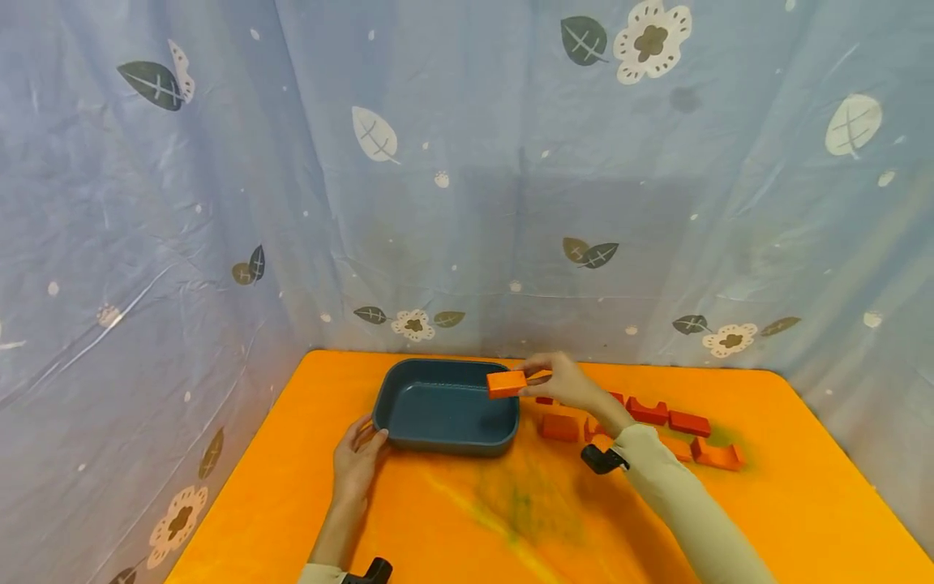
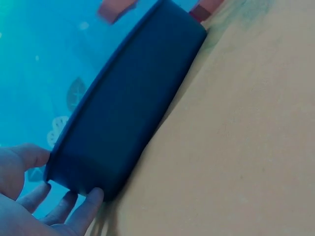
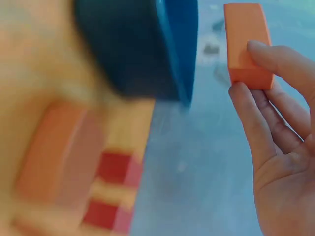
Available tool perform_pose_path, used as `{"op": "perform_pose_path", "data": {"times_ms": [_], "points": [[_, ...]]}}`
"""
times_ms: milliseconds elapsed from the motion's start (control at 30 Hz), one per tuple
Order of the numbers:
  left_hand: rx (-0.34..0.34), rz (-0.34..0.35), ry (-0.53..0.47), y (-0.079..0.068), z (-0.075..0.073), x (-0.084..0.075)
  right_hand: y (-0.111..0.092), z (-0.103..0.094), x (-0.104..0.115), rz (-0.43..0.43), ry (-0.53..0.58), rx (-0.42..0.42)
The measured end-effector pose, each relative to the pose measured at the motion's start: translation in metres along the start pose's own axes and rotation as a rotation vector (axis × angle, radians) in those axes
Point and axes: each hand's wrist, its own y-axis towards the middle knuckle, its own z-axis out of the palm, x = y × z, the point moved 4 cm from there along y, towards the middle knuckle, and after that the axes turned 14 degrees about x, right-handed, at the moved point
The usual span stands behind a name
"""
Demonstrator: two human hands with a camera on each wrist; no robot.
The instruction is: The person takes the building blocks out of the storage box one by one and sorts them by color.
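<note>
A dark blue rectangular dish point(image 1: 445, 448) with rounded corners stands on the orange table. My left hand point(image 1: 356, 462) holds its near left corner, with the thumb at the rim and fingertips against the outer wall point(image 2: 113, 103). Over the dish's right end, my right hand point(image 1: 560, 380) pinches an orange rectangular block point(image 1: 506, 384) between thumb and fingers. The right wrist view shows that block point(image 3: 245, 44) raised beside the dish point(image 3: 133, 49), with the palm below it.
Right of the dish lie several orange and red blocks, among them a plain orange block point(image 1: 559, 427), a red block point(image 1: 689, 422) and notched pieces point(image 1: 718, 456), some partly behind my right forearm. A patterned curtain point(image 1: 438, 203) hangs along the table's back and sides.
</note>
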Motion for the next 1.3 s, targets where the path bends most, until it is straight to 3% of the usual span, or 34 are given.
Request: {"op": "perform_pose_path", "data": {"times_ms": [167, 267, 633, 867, 1067, 1300], "points": [[-0.003, -0.016, -0.006, -0.001, 0.001, 0.005, -0.056, -0.02, -0.04, 0.113, 0.079, -0.04], [0.0, -0.025, -0.012, -0.001, 0.002, 0.007, -0.089, -0.035, -0.057, 0.17, 0.059, -0.08], [0.025, -0.012, 0.004, 0.002, 0.007, 0.002, -0.226, -0.103, -0.085, 0.335, -0.229, -0.243], [0.023, -0.028, 0.025, 0.002, 0.002, -0.001, -0.303, -0.124, -0.123, 0.432, -0.253, -0.288], [0.044, -0.045, 0.037, 0.0, 0.003, -0.002, -0.34, -0.121, -0.151, 0.48, -0.227, -0.308], [0.036, -0.04, 0.055, 0.0, -0.004, -0.007, -0.335, -0.117, -0.16, 0.501, -0.379, -0.289]]}}
